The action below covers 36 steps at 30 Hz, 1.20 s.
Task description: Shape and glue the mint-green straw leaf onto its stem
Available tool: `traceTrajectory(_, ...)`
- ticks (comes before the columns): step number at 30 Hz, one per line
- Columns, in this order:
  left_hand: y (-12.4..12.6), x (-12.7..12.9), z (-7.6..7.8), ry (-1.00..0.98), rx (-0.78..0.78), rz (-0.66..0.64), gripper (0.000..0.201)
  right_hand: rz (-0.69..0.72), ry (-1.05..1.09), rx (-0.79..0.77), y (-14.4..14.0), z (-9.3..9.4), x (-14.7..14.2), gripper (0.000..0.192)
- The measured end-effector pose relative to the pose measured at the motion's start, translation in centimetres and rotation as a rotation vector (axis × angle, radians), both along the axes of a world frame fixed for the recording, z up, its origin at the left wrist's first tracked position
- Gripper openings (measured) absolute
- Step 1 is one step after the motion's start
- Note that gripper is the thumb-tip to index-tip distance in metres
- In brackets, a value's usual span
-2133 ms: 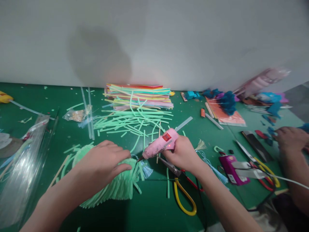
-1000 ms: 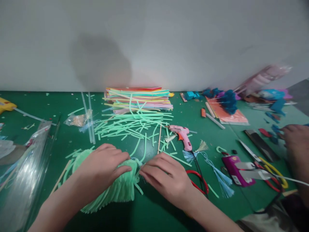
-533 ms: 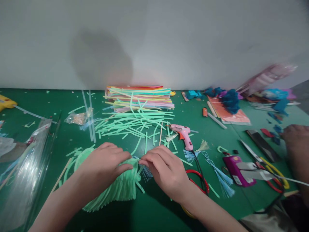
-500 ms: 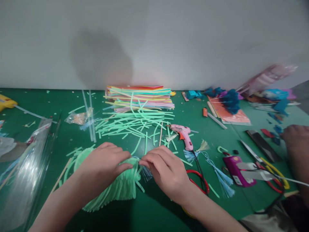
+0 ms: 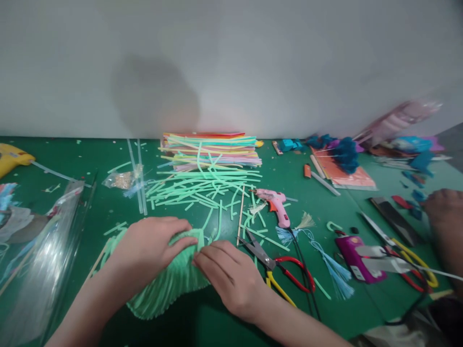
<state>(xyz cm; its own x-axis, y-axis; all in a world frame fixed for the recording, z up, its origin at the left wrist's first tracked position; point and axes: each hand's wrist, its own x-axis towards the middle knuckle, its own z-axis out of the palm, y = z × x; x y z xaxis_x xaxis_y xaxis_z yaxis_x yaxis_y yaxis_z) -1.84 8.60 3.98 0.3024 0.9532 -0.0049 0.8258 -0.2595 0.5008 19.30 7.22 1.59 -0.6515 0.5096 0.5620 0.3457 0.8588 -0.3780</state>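
My left hand lies flat on a light green fringed paper piece on the green table, pressing it down. My right hand rests at the piece's right edge, its fingers pinching or pressing the green paper there; the fingertips hide what is under them. A pink glue gun lies on the table beyond my right hand, apart from it. Scissors with one red and one yellow handle lie just right of my right hand.
Loose green paper strips and a stack of coloured sheets lie behind. Clear plastic sleeves sit at the left. Blue tassels, a purple tool and another person's hand are at the right.
My right hand set down the glue gun, came back to the green piece, and has now slid lower along its right edge. The scissors are uncovered. My left hand stays pressing.
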Motion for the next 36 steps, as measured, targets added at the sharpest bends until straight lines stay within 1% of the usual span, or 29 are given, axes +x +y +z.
traceTrajectory(3, 0.3, -0.7, 0.8, -0.052, -0.144, 0.097, 0.033, 0.014, 0.108, -0.088, -1.0, -0.5, 0.4, 0.033)
traceTrajectory(5, 0.1, -1.2, 1.0, -0.154, -0.160, 0.211, 0.035, 0.033, 0.265, -0.206, -2.3, -0.8, 1.0, 0.039)
traceTrajectory(7, -0.5, -1.5, 0.7, -0.276, -0.162, 0.363, 0.035, -0.084, 0.478, -0.386, -3.6, -1.0, 1.6, 0.038)
traceTrajectory(8, -0.9, -1.5, 0.4, -0.348, -0.174, 0.437, 0.034, -0.170, 0.530, -0.458, -4.1, -1.2, 2.0, 0.033)
traceTrajectory(9, -1.3, -1.5, 0.0, -0.421, -0.190, 0.504, 0.033, -0.246, 0.534, -0.479, -4.4, -1.2, 2.3, 0.028)
traceTrajectory(11, -2.1, -1.0, -0.9, -0.579, -0.251, 0.591, 0.031, -0.450, 0.482, -0.470, -4.2, -1.2, 3.1, 0.020)
traceTrajectory(12, -2.5, -0.6, -1.3, -0.655, -0.283, 0.621, 0.031, -0.535, 0.438, -0.474, -3.7, -1.0, 3.4, 0.022)
traceTrajectory(13, -2.9, -0.2, -1.7, -0.725, -0.311, 0.651, 0.030, -0.595, 0.391, -0.528, -3.0, -0.9, 3.8, 0.031)
traceTrajectory(14, -3.2, 0.3, -2.0, -0.786, -0.334, 0.681, 0.029, -0.614, 0.349, -0.646, -2.1, -0.8, 4.1, 0.041)
traceTrajectory(15, -3.5, 0.8, -2.3, -0.836, -0.361, 0.707, 0.029, -0.583, 0.326, -0.792, -1.2, -0.7, 4.3, 0.048)
traceTrajectory(16, -3.7, 1.3, -2.5, -0.875, -0.398, 0.727, 0.029, -0.501, 0.319, -0.948, -0.2, -0.7, 4.5, 0.053)
traceTrajectory(18, -4.1, 2.3, -2.7, -0.942, -0.497, 0.733, 0.029, -0.298, 0.360, -1.259, 1.3, -1.0, 4.7, 0.046)
traceTrajectory(19, -4.3, 2.7, -2.8, -0.977, -0.555, 0.726, 0.030, -0.241, 0.387, -1.396, 1.9, -1.3, 4.7, 0.041)
traceTrajectory(20, -4.4, 3.0, -2.9, -1.011, -0.605, 0.720, 0.030, -0.237, 0.429, -1.490, 2.2, -1.7, 4.6, 0.039)
traceTrajectory(21, -4.5, 3.3, -2.9, -1.044, -0.645, 0.717, 0.031, -0.255, 0.473, -1.547, 2.3, -2.1, 4.6, 0.039)
traceTrajectory(23, -4.5, 3.8, -3.2, -1.100, -0.693, 0.695, 0.034, -0.285, 0.543, -1.608, 2.2, -2.8, 4.4, 0.039)
traceTrajectory(26, -4.3, 4.4, -3.8, -1.126, -0.743, 0.685, 0.039, -0.267, 0.591, -1.668, 1.6, -3.1, 3.9, 0.037)
traceTrajectory(31, -4.2, 4.8, -5.2, -1.116, -0.790, 0.770, 0.035, -0.294, 0.658, -1.711, 0.9, -3.0, 3.0, 0.039)
traceTrajectory(33, -4.3, 4.8, -5.5, -1.112, -0.784, 0.786, 0.034, -0.323, 0.666, -1.723, 0.6, -3.0, 2.6, 0.042)
traceTrajectory(36, -4.4, 4.7, -5.6, -1.089, -0.783, 0.781, 0.033, -0.364, 0.608, -1.728, 0.1, -3.0, 2.1, 0.043)
